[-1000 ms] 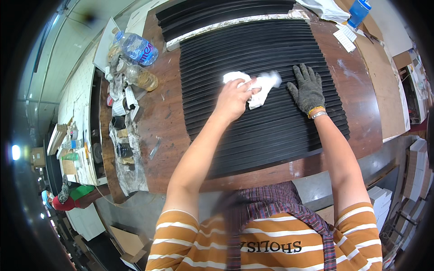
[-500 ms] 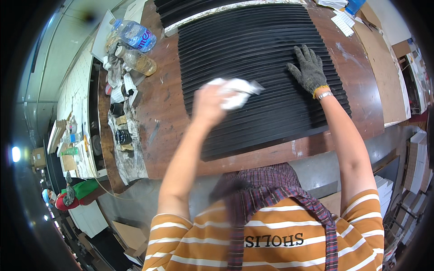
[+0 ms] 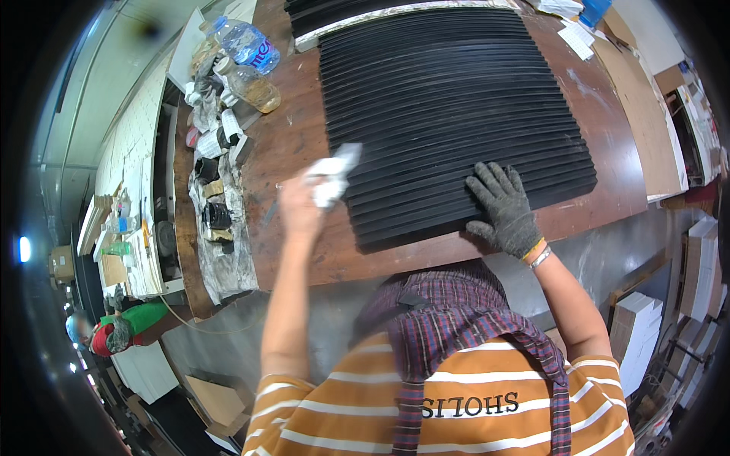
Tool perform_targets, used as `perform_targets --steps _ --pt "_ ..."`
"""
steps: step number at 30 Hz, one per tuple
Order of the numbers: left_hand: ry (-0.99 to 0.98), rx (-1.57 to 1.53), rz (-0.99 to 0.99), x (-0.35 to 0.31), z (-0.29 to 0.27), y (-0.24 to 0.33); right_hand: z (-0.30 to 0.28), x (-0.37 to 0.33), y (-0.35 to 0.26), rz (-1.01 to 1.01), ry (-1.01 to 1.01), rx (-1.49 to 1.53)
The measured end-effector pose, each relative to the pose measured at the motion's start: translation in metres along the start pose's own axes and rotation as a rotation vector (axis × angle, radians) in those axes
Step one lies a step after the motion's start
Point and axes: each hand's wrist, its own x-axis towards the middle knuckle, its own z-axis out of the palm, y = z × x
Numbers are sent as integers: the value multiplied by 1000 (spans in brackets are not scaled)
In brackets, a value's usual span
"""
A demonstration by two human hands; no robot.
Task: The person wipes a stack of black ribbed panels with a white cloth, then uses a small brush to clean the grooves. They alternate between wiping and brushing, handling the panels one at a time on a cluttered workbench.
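Here, the black ribbed panel (image 3: 456, 114) lies flat on the brown table (image 3: 608, 140), and every place below is reckoned from it. Just off its left side, toward the near corner, the bare left hand (image 3: 301, 207) is clamped on a crumpled white cloth (image 3: 328, 182); both are blurred, so the exact finger placement cannot be told. One loose tip of the cloth reaches the panel's left edge. On the panel's near edge, right of its middle, the right hand (image 3: 503, 211) lies in a dark grey glove, palm down, fingers apart and clamped on nothing. Left of the panel's far end are a clear bottle (image 3: 245, 44) and a second bottle (image 3: 255, 90) with yellowish-brown contents. Beyond its far edge runs a white strip (image 3: 380, 17).
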Motion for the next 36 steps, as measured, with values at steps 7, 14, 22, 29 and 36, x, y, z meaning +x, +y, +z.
perform_targets --steps 7,14,22,29,36 --pt "145 -1048 -946 -68 7 -21 -14 -57 180 753 636 192" --pt "459 -1131 -1062 -62 71 45 -13 -81 306 628 404 1298" --pt "416 -871 -1074 -82 84 -3 -17 -67 283 571 295 1226" --pt "299 -70 -845 -14 50 62 -15 -67 282 482 361 1058" --pt "-172 -103 236 119 155 331 -32 -77 281 436 194 823"
